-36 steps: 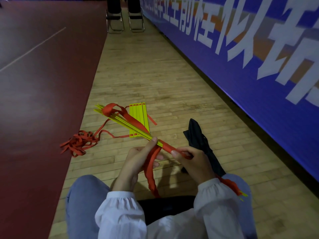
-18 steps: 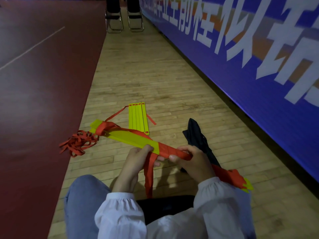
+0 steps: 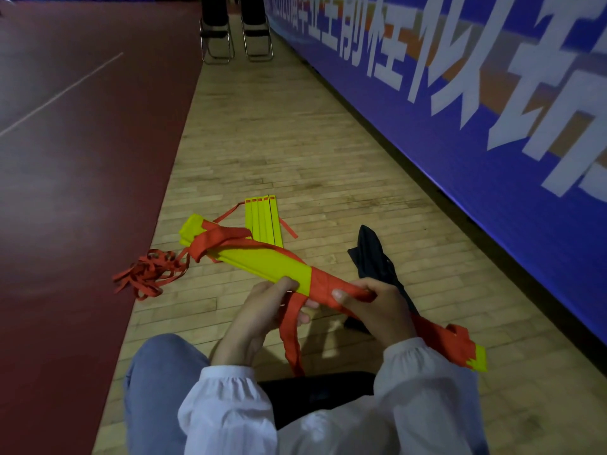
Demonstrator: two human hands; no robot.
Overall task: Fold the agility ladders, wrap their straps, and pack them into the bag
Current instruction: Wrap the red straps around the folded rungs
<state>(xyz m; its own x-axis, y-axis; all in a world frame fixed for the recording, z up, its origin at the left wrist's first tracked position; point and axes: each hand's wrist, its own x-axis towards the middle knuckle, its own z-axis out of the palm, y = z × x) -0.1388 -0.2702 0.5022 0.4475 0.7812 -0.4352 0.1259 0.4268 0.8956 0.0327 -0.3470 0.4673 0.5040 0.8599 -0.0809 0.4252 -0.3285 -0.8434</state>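
Observation:
A folded bundle of yellow ladder rungs point(image 3: 272, 262) lies across my lap, wound with red strap near both ends and at the middle. My left hand point(image 3: 262, 310) grips the bundle from below, and a loose red strap point(image 3: 292, 336) hangs down between its fingers. My right hand point(image 3: 371, 307) grips the red-wrapped middle of the bundle, thumb on top. A second set of yellow rungs point(image 3: 264, 220) lies flat on the wooden floor beyond. The black bag point(image 3: 374, 257) lies crumpled on the floor to the right, behind my right hand.
A tangle of loose red strap point(image 3: 151, 272) lies at the edge of the dark red court floor point(image 3: 75, 192). A blue banner wall point(image 3: 476, 133) runs along the right. Two folding chairs point(image 3: 236, 37) stand far ahead. My knees in blue jeans point(image 3: 157, 372) are below.
The bundle has been turned from edge-on to flat side up and its far end lowered. The hanging strap has shifted under my left hand. Both hands keep their hold.

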